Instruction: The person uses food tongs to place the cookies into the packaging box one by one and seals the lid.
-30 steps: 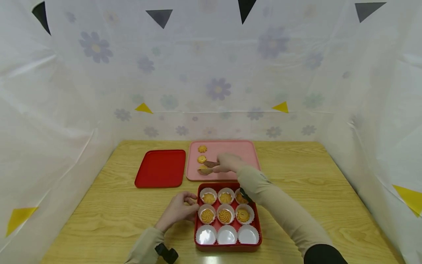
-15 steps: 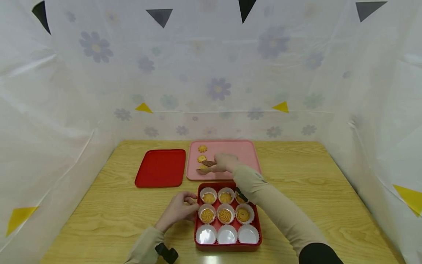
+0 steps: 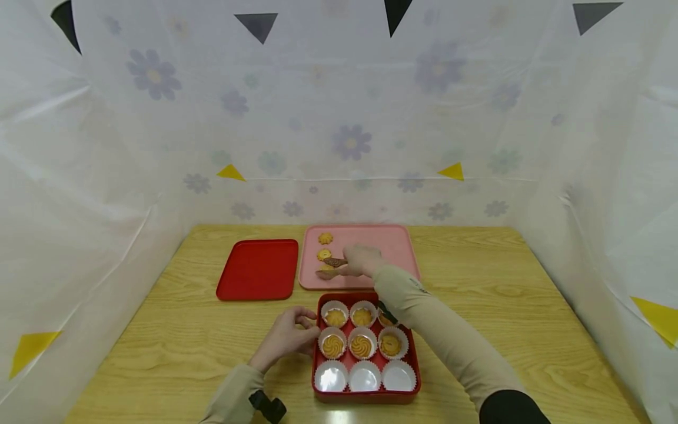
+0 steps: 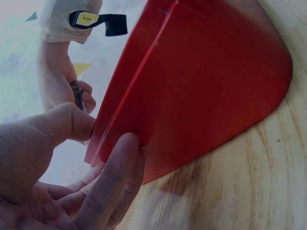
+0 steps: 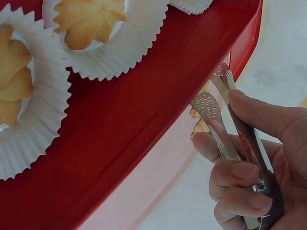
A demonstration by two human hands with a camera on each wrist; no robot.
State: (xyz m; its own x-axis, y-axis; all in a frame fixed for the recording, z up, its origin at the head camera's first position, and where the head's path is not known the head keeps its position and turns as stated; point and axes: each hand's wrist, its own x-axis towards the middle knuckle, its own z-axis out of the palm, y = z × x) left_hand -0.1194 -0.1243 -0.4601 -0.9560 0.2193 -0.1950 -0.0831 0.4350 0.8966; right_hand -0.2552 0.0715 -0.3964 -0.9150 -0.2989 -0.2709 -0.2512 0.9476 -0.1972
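1. three cookies [image 3: 325,254] show on the pink tray [image 3: 392,241].
2. your right hand [image 3: 363,260] grips the tongs [image 3: 335,262], which have shifted left around the nearest cookie [image 3: 326,268], so this pick seems under way.
3. your left hand [image 3: 290,333] holds the red box [image 3: 365,398].

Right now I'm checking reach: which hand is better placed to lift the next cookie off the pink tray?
Probably the right hand: it holds tongs whose ends are at the nearest cookie on the pink tray. The left hand has no tool and touches the red box.
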